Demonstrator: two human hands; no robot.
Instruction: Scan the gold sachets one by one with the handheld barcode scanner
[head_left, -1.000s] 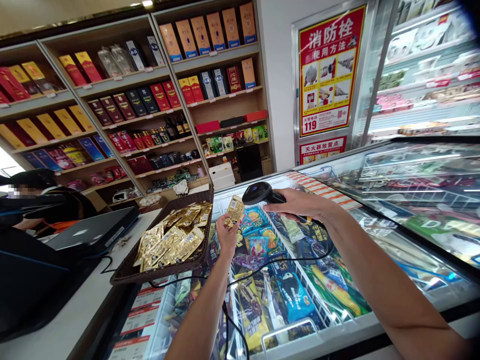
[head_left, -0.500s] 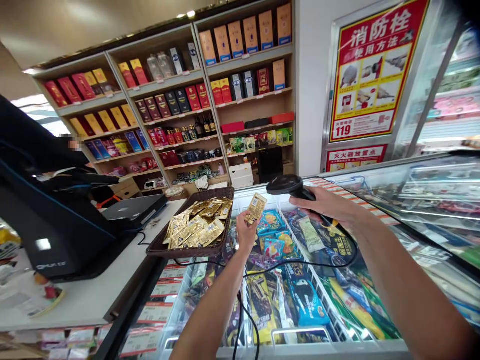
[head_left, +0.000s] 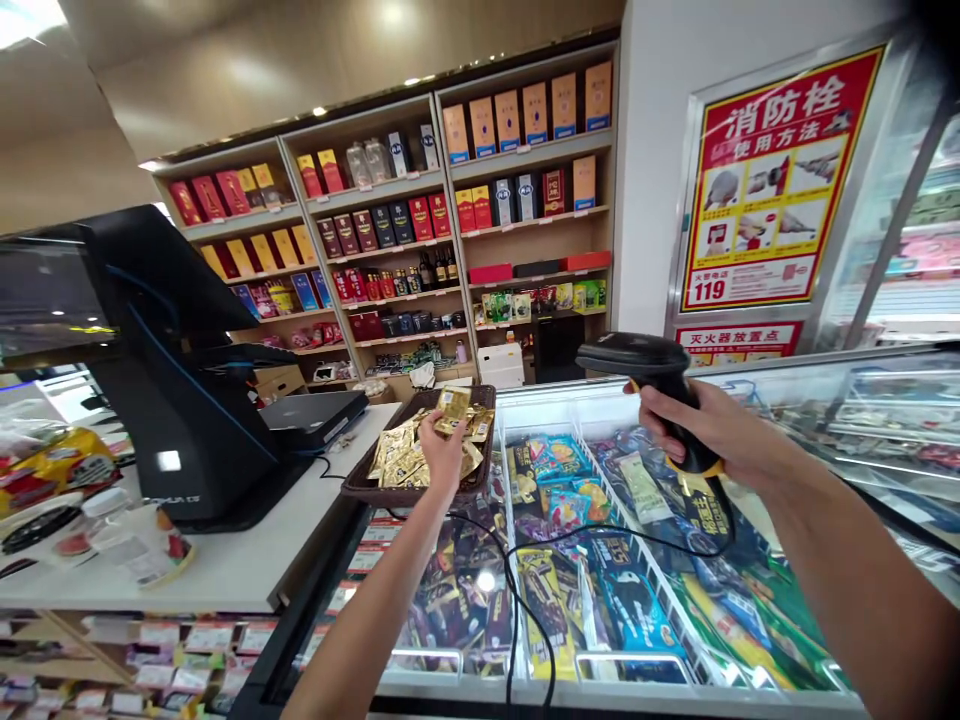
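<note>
My left hand pinches a small gold foil packet just above a dark brown woven basket. Many similar gold packets lie heaped in the basket. Away to the right, my right hand is wrapped around the handle of a black barcode scanner, its head pointing left. From the scanner's grip a black cable loops over the glass top of a chest freezer.
Under the glass, wire dividers separate bagged frozen treats. At left a black checkout terminal and a flat black device stand on a white counter. Shelves of boxed bottles line the back wall.
My left hand has moved left with the packet, from beside the basket to over it. My right hand has shifted right, carrying the scanner. The view has turned slightly left.
</note>
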